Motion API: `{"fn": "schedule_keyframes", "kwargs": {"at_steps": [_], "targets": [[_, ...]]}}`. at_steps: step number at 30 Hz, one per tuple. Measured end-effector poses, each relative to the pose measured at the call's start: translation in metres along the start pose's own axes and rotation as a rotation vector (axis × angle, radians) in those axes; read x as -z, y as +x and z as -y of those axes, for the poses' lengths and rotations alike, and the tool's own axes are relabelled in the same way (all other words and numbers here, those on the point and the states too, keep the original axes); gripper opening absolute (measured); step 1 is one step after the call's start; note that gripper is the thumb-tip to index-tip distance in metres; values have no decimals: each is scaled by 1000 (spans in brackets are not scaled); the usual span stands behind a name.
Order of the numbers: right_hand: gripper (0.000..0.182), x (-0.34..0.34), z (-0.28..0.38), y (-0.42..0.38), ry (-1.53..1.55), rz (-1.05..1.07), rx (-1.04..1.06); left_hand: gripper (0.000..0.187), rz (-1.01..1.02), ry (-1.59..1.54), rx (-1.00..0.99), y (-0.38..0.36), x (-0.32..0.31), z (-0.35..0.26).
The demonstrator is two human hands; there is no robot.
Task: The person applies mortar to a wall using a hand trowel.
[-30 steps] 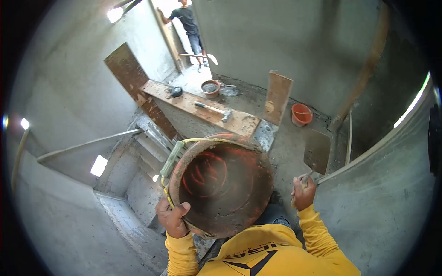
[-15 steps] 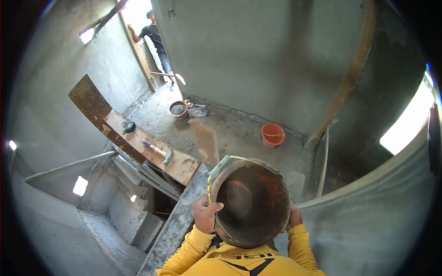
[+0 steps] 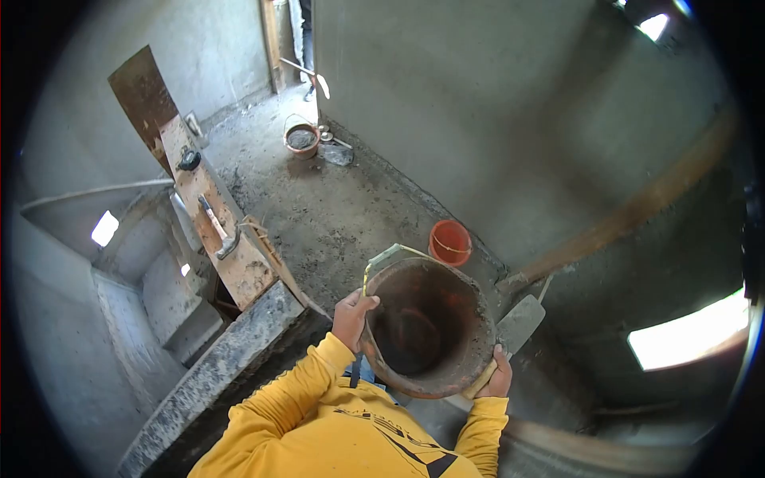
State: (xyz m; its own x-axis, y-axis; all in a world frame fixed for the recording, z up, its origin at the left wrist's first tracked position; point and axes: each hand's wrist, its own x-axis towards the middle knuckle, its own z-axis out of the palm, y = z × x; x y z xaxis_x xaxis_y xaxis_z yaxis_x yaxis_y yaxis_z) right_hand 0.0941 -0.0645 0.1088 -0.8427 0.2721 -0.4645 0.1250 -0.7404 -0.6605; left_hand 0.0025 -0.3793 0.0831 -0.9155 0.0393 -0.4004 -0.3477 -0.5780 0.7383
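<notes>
A worn, mortar-stained bucket (image 3: 470,319) is tilted in front of my chest, its dark inside facing up toward me. My left hand (image 3: 351,319) grips the left rim, thumb over the edge, beside the wire handle with its pale grip. On the other side my right hand (image 3: 498,374) is closed round the wooden handle of a trowel (image 3: 522,323) and presses against the bucket's side. The trowel's flat grey blade points up and away. Some right fingers are hidden behind the handle.
A hammer (image 3: 217,227) and a black object (image 3: 189,160) lie on a plank (image 3: 251,271) at left. A red bucket (image 3: 451,243) and a bucket of mortar (image 3: 302,140) stand on the gritty floor. A person's leg (image 3: 308,48) shows in the doorway.
My view has turned right and down. The bucket has shifted slightly left and tilted, and the trowel in my right hand has come into sight. The person in the doorway is now mostly hidden.
</notes>
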Motion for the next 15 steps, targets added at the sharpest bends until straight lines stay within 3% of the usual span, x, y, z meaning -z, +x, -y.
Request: {"fn": "schedule_keyframes", "kwargs": {"at_steps": [2,4,7,8,10,13,14,15], "targets": [[34,-18,13,41,-70,11,40,30,-69,-112,143,29,-8,1],[34,-24,20,97,-246,13,120,20,-135,3,64,69,5,28],[30,-37,31,183,-755,-89,342,20,-285,99,61,136,28,53],[26,-38,39,211,-1087,-87,435,22,-304,94,82,154,34,51],[24,-48,48,254,-1006,-83,344,30,-354,39,171,178,24,35],[20,-86,64,297,-867,-72,258,35,-366,-140,114,199,2,-7],[20,-97,72,311,-852,-67,236,39,-261,-206,14,216,19,13],[19,-106,82,330,-830,-61,214,45,-252,-171,62,222,18,2]]}}
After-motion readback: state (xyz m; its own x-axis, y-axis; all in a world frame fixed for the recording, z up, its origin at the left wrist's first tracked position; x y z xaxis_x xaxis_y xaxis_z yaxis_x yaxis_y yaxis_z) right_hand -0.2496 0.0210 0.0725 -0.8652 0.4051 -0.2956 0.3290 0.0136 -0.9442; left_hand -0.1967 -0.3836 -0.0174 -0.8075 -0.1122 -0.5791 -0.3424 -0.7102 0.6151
